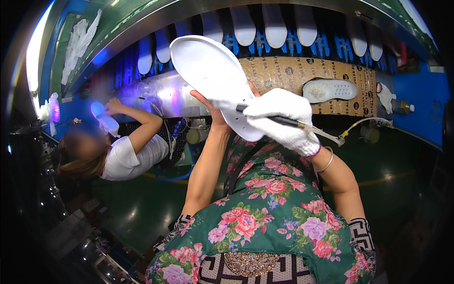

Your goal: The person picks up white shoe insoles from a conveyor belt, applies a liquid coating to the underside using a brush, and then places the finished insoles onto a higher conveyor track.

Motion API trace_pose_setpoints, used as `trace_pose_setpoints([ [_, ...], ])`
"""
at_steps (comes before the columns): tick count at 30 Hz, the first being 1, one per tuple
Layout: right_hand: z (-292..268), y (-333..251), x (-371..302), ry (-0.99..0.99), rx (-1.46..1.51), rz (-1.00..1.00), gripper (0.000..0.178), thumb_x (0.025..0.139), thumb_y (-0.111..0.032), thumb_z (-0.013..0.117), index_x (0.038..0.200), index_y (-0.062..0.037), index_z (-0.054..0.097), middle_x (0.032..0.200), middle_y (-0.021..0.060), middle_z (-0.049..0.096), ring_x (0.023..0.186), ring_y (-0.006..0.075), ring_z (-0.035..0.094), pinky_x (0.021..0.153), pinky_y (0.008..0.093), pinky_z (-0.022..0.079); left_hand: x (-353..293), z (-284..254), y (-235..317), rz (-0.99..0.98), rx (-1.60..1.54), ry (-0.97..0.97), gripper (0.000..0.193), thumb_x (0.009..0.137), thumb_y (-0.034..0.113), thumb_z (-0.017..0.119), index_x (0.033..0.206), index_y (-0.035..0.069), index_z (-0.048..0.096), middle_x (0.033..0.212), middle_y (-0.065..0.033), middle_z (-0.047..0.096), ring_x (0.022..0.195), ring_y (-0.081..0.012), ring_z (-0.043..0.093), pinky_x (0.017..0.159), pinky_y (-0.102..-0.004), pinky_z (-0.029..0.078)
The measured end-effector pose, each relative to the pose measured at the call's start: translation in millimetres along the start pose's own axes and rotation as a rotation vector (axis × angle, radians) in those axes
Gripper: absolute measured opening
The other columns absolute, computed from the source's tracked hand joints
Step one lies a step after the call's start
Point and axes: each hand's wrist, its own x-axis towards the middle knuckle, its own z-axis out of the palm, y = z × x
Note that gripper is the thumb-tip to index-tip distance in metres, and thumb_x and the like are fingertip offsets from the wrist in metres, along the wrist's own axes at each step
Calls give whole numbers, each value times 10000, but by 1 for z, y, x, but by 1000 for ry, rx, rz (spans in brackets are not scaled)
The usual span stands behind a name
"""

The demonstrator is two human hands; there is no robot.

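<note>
A large white shoe sole (208, 64) is tilted up in front of me, its hollow inner face towards me and small holes near its lower end. My bare left hand (218, 112) holds it from behind, with fingers showing at its left edge. My right hand (281, 111), in a white knitted glove, is closed round a black-handled brush (279, 120). The pale, blurred brush tip lies over the middle of the sole; whether it touches cannot be made out. From the brush's rear end a thin metal tube runs to a yellowish hose (352, 126).
Another sole (330, 90) lies on the cardboard-covered bench (279, 71). Behind it several soles stand on a rack with blue holders (260, 43). At the left a co-worker (135, 154) holds a sole (105, 120). A white glove (385, 96) and a bottle (403, 107) are at the right.
</note>
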Motion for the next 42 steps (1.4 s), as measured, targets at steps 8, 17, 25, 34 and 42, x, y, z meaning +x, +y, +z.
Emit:
trace_pose_setpoints([
  [8,12,-2,-12,-104,-88,-179,261,729,-22,768,974,-111,754,862,73,722,777,249,701,703,320,554,4,-6,-3,-41,13,37,1247,546,1038,312,1189,-10,518,962,-187,612,863,-351,626,684,-473,551],
  [17,12,3,-17,-115,-117,-195,266,729,-23,761,985,-92,746,865,89,716,726,244,695,666,310,548,26,-4,12,-48,-60,-146,1210,531,1015,422,1163,-7,563,1020,-169,600,876,-328,597,800,-446,514],
  [25,9,8,-10,-74,-187,-220,250,747,-18,745,986,-92,743,884,83,713,761,240,694,687,318,552,36,-6,25,-100,-65,-149,1234,547,1028,364,1194,-9,533,984,-178,597,842,-343,604,706,-453,529],
  [34,8,7,-9,-157,-209,-178,291,744,-34,761,1027,-99,731,936,91,721,782,256,700,705,323,561,47,-2,41,-265,100,-158,1200,617,1001,310,1260,10,520,964,-229,623,789,-340,664,609,-425,572],
  [42,10,4,-7,-239,111,10,196,747,-37,768,934,-91,752,886,100,726,807,257,708,721,322,556,50,-9,48,-444,40,-164,1137,685,922,419,1385,27,455,1038,-226,638,853,-357,691,639,-502,622],
])
